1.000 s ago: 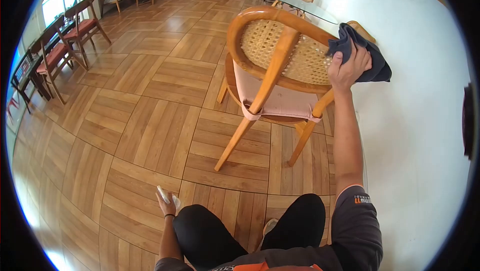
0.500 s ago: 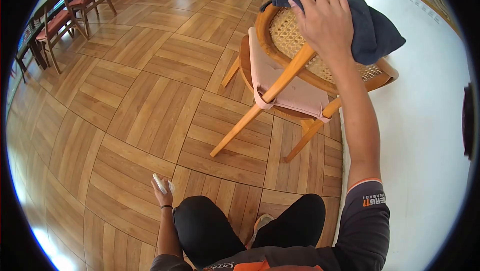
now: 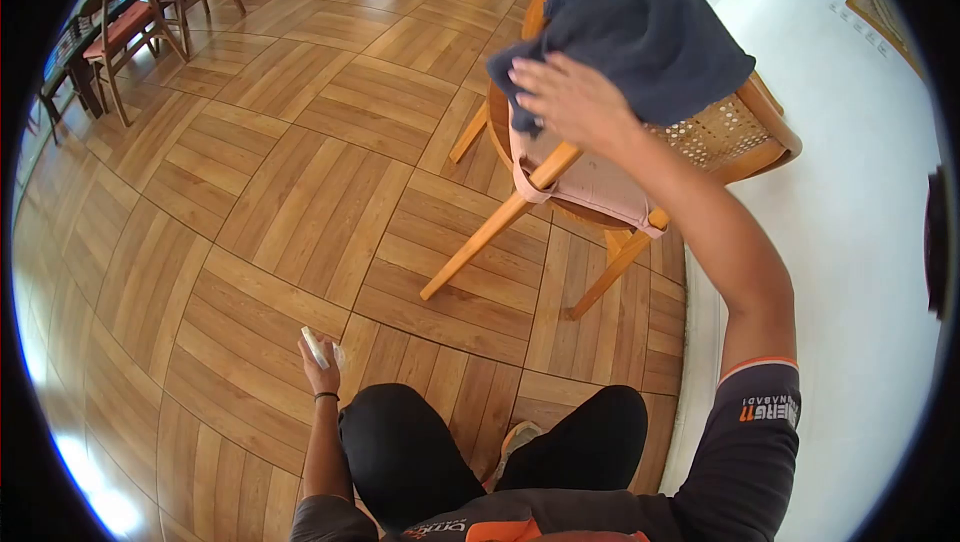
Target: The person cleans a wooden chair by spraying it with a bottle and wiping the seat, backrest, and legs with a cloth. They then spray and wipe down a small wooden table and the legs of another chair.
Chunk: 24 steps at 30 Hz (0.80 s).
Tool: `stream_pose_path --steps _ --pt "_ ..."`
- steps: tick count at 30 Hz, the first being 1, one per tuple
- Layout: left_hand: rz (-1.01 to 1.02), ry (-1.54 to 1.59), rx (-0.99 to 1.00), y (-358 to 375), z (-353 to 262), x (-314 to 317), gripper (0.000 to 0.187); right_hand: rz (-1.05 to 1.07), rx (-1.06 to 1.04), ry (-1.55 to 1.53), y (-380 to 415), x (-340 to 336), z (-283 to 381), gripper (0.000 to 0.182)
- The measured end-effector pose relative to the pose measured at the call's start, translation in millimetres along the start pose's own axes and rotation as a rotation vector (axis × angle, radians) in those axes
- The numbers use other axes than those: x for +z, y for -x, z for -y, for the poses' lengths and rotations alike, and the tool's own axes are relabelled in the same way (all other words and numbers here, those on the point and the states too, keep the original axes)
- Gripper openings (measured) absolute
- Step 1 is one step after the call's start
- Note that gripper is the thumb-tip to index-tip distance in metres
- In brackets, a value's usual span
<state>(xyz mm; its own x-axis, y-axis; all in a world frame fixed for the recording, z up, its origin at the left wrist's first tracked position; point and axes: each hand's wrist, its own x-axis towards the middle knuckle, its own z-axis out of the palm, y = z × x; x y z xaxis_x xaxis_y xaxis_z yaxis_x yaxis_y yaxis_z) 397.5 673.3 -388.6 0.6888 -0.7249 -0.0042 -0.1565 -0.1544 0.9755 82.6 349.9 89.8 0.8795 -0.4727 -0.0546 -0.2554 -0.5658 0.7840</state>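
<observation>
One dark cloth (image 3: 665, 17) is draped over the backrest of the wooden chair (image 3: 487, 235), covering its upper left part and leaving woven cane (image 3: 722, 132) bare at the right. On the cloth's lower left corner, above the chair's near left leg, lies the right hand (image 3: 580, 102), its grip spread: the fingers stretch out nearly straight over the fabric, while the thumb is hidden. Below the cloth, a pink cushion (image 3: 605, 192) sits on the chair's seat, tied to the frame at the back. Nearer than the chair and to its left, the left hand (image 3: 321, 372) hangs low, its grip closed around a small white object (image 3: 313, 346), too small to name; a dark band (image 3: 326, 395) circles that wrist. The person's black trousers (image 3: 410, 452) and one shoe (image 3: 520, 434) are on the near side of the chair. Around the chair spreads the wood-patterned floor (image 3: 290, 192). To the chair's right rises a white wall (image 3: 850, 192) with a framed picture (image 3: 885, 12). Well apart, far to the chair's left, stand two red-seated chairs (image 3: 125, 24).
</observation>
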Motion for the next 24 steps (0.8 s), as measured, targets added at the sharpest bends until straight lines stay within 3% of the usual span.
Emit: stream_pose_path --steps 1,2,5,9,10,14,17,21,23,24 --pt "0.025 0.008 -0.004 0.6 -0.1 -1.5 0.032 0.079 0.027 -0.062 8.1 13.4 14.2 0.034" --pt "0.053 0.012 -0.006 0.8 1.8 -5.1 0.034 0.165 -0.123 0.24 16.3 35.7 26.4 0.031" --pt "0.106 -0.06 0.02 -2.4 11.0 -15.5 0.042 0.045 0.282 -1.012 33.7 -4.8 20.7 0.042" --pt "0.172 -0.299 0.074 -0.1 6.6 -25.4 0.059 -0.403 0.159 -0.08 65.6 -12.2 -24.7 0.055" --pt "0.227 -0.317 0.073 -0.5 2.9 -30.1 0.075 -0.383 0.271 -0.091 68.7 -43.0 -32.1 0.06" --pt "0.262 -0.234 0.177 5.5 6.9 -43.9 0.094 -0.416 0.309 -0.05 77.7 -54.1 -39.1 0.059" --pt "0.279 -0.274 0.264 6.3 36.5 -60.7 0.103 -0.365 0.171 -0.145 80.8 1.5 -5.6 0.053" --pt "0.211 -0.184 0.276 12.5 37.0 -89.9 0.107 -0.249 0.354 -0.919 65.5 -5.9 -1.2 0.049" --pt "0.137 -0.129 0.221 13.4 -3.9 -111.1 0.103 -0.177 0.438 -1.318 56.7 -11.1 0.2 0.047" --pt "0.07 -0.165 0.308 6.1 -14.9 -116.7 0.1 -0.225 0.411 -1.157 59.0 -17.4 -5.4 0.046"
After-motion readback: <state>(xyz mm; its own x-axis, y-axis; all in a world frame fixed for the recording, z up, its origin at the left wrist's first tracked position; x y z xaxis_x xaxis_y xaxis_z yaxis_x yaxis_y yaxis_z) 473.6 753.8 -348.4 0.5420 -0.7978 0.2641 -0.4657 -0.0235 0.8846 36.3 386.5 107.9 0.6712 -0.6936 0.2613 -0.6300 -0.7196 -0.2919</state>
